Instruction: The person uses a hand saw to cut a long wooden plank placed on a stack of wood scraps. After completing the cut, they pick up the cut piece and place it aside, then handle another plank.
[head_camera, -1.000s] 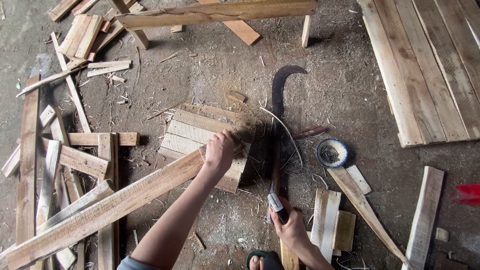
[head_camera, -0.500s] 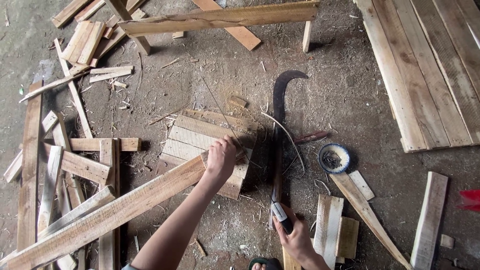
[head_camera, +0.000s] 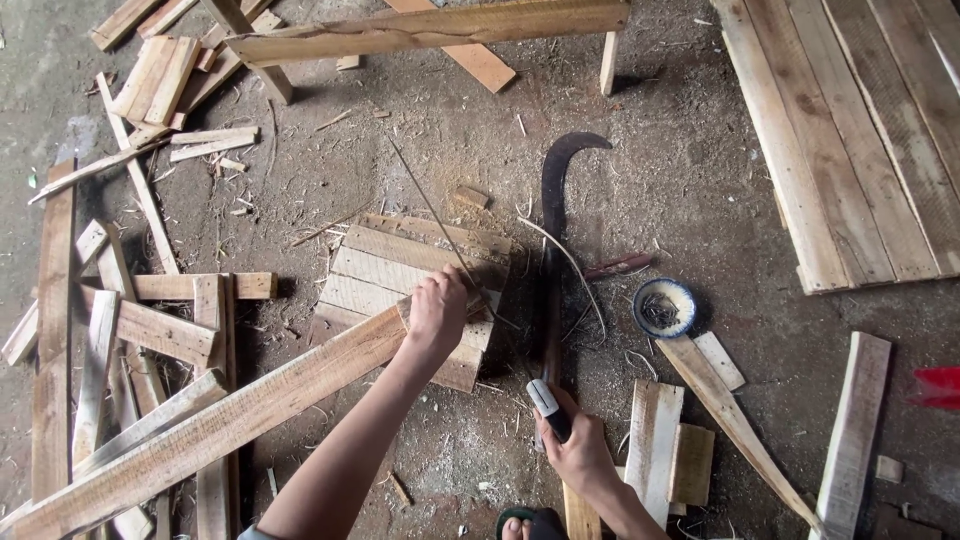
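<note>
1. One left hand (head_camera: 437, 312) – fingers closed around a thin stick (head_camera: 440, 228) held on one wooden block (head_camera: 415, 290).
2. One right hand (head_camera: 578, 452) grips the handle of one hooked billhook (head_camera: 553, 250) – its blade lies on the ground beside the block.
3. One small round tin (head_camera: 663, 307) sits near the blade.

A rough woodworking yard — offcut planks (head_camera: 200, 430), sawdust-strewn dirt floor (head_camera: 700, 200), a hooked billhook (head_camera: 553, 260).
</note>
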